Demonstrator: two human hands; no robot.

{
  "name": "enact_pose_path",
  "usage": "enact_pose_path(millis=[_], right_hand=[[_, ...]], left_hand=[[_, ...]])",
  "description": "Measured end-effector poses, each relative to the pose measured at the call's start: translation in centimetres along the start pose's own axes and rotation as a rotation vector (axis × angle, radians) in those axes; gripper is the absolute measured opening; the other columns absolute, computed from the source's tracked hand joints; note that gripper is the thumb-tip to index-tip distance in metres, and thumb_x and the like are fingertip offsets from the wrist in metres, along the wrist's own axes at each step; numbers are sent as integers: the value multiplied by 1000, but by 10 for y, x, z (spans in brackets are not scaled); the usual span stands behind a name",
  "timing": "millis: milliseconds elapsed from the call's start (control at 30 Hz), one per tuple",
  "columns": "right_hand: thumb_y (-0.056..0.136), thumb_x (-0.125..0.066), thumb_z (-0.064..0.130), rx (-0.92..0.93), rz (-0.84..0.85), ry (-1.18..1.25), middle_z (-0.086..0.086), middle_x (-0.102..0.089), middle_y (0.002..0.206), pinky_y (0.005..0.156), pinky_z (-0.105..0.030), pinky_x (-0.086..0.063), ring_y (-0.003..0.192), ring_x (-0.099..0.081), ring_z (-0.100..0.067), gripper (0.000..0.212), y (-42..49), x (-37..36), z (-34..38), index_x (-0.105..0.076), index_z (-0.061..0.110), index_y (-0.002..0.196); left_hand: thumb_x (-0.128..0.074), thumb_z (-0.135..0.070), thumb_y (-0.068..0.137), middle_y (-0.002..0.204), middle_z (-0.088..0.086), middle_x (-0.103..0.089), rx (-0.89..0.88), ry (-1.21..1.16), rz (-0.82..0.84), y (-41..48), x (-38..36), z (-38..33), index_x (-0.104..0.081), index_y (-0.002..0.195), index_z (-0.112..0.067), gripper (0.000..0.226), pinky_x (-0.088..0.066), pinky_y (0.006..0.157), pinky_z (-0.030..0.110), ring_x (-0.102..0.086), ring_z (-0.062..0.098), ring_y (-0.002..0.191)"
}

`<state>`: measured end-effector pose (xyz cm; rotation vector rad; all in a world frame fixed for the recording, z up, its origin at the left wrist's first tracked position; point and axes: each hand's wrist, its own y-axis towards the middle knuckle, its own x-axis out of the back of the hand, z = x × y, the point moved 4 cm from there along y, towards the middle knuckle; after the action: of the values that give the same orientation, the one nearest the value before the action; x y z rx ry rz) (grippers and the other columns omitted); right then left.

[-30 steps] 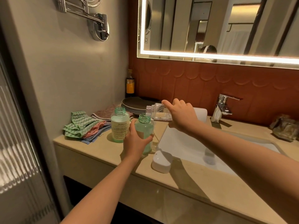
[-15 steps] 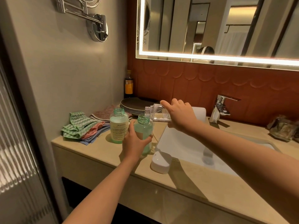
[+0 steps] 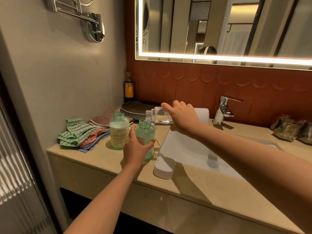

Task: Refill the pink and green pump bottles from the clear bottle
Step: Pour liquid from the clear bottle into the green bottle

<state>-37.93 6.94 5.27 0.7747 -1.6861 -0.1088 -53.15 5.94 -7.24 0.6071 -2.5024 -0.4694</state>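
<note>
Counter: beige top [image 3: 104, 159], white basin [image 3: 185, 149] sunk in its right part.
Right hand [image 3: 184, 119]: fingers curled over clear bottle [image 3: 160, 116], which lies sideways, neck just above the green bottle's mouth.
Left hand [image 3: 136, 149]: wrapped round green bottle [image 3: 146, 134], which is upright, uncapped, beside the basin's left edge.
Second bottle [image 3: 119, 130]: uncapped, upright, just left of it.

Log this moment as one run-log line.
left hand: holds green bottle upright | right hand: holds clear bottle sideways, neck over green bottle's mouth | labelled bottle: uncapped, untouched
</note>
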Motion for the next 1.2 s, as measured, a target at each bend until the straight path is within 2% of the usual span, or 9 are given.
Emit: enact_pose_path(millis=[1200], right_hand=[[81, -69, 25, 11, 18, -12, -11, -47, 123, 86, -34, -40, 107, -47, -24, 76, -2, 4, 0, -24, 25, 142]], left_hand=[[-78, -38, 72, 139, 8, -47, -10, -1, -6, 0, -1, 1, -26, 144, -18, 92, -49, 93, 43, -46, 28, 123]])
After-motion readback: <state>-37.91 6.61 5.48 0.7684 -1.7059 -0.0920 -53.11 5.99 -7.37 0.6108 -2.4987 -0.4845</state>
